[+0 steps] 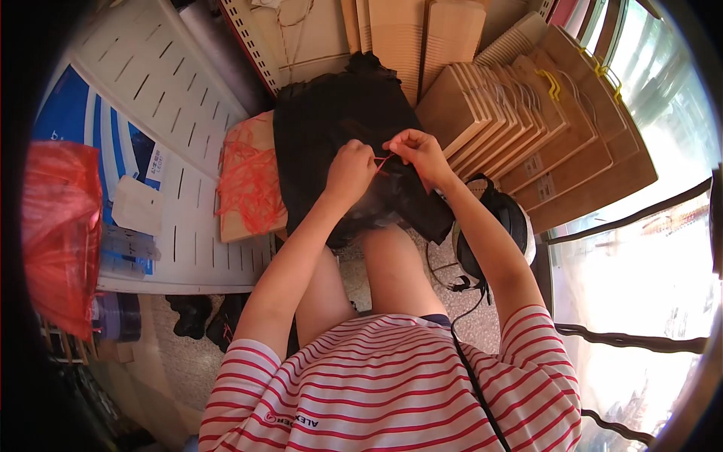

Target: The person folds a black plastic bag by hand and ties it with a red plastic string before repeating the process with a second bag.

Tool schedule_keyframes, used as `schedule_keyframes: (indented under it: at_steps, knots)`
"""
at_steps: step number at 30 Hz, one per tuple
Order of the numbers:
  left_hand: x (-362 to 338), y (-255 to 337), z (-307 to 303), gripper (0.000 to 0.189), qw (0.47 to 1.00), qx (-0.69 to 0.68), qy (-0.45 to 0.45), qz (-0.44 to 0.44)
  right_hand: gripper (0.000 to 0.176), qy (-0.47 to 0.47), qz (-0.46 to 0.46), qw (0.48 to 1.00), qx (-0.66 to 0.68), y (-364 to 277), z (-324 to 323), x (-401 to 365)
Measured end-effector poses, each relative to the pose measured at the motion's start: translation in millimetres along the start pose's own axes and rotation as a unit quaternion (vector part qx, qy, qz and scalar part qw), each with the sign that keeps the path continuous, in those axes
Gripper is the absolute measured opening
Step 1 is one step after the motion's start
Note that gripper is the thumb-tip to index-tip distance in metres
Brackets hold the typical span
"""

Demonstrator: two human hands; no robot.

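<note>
Shirt: red-and-white striped knit shirt point(376, 377), printed "ALEX…DER", middle lost in a fold.
Left hand point(351, 175): fingertips pinching thin red plastic strand point(382, 160).
Right hand point(423, 154): thumb and forefinger closed on same strand.
Strand: slender, twisted, above glossy black plastic bag point(324, 124).

Your bare forearms point(298, 245) angled inward, your left hand point(351, 175) curled knuckles-up, your right hand point(422, 157) pinched thumb to forefinger.

Wooden boards point(482, 113), some with yellow handles point(553, 87), lean in a row at upper right. At far left, a red plastic bag point(62, 233) hangs beside a white slotted panel point(177, 98).
</note>
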State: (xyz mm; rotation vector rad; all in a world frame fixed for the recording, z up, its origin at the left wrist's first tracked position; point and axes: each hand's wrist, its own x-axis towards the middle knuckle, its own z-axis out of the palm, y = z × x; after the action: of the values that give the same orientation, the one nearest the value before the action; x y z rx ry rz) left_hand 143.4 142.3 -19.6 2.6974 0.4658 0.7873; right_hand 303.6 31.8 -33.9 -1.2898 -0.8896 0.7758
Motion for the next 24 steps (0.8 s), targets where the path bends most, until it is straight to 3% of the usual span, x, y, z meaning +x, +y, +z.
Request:
schedule_keyframes:
  at_steps: [1,2,4,5,7,8,10,11,13,15,16,18,20,22,24]
  knots:
    - [1.1,-2.3,-0.1,0.010,0.998,-0.049,0.003,-0.026,0.017,-0.021,0.038,0.995,0.089,-6.3,3.8,0.1]
    - [2.1,-4.9,0.1,0.010,0.999,-0.048,0.003,-0.025,0.017,-0.021,0.038,0.995,0.090,-5.6,4.8,0.9]
    - [6.3,-9.4,-0.7,0.011,0.979,-0.169,-0.038,-0.112,0.020,-0.008,0.095,0.988,-0.123,-4.8,6.7,4.0]
    - [8.4,-11.2,-0.3,0.011,0.979,-0.168,-0.038,-0.111,0.020,-0.008,0.094,0.988,-0.122,-3.5,8.5,3.9]
    - [13.5,-9.7,-3.8,0.013,0.921,-0.269,-0.134,-0.249,0.023,-0.014,-0.005,0.960,-0.280,-0.5,13.1,1.7]
    - [14.6,-12.2,-1.8,0.013,0.921,-0.269,-0.134,-0.248,0.023,-0.014,-0.005,0.960,-0.279,6.2,14.1,3.0]
    - [16.0,-15.7,2.4,0.018,0.952,-0.232,-0.082,-0.184,0.026,-0.029,-0.223,0.941,-0.255,8.8,19.8,2.1]
    - [17.2,-17.5,4.6,0.018,0.952,-0.232,-0.082,-0.183,0.025,-0.065,-0.176,0.945,-0.268,8.2,14.6,-2.8]
    - [23.6,-9.4,-3.7,0.025,0.883,-0.408,-0.100,-0.208,0.023,-0.069,-0.171,0.942,-0.281,5.2,12.8,-3.3]
    - [25.6,-3.2,-6.2,0.028,0.882,-0.423,-0.089,-0.186,0.022,-0.076,-0.167,0.939,-0.292,9.6,11.9,-1.6]
    - [25.9,-1.6,-6.6,0.031,0.881,-0.437,-0.077,-0.163,0.021,-0.063,-0.128,0.966,-0.216,16.5,11.6,1.0]
    - [23.5,-3.1,-1.7,0.032,0.897,-0.408,-0.034,-0.164,0.020,-0.050,-0.089,0.985,-0.138,21.7,8.2,3.1]
    - [19.3,-6.9,5.1,0.034,0.911,-0.379,0.011,-0.164,0.020,-0.105,-0.019,0.994,-0.004,18.7,-0.4,2.3]
    - [12.5,-4.2,5.0,0.039,0.906,-0.380,-0.077,-0.169,0.017,-0.115,0.003,0.993,0.005,21.9,-7.3,4.0]
    - [9.6,-2.4,4.3,0.045,0.921,-0.337,-0.090,-0.173,0.016,-0.126,0.030,0.989,0.066,23.9,-9.3,3.8]
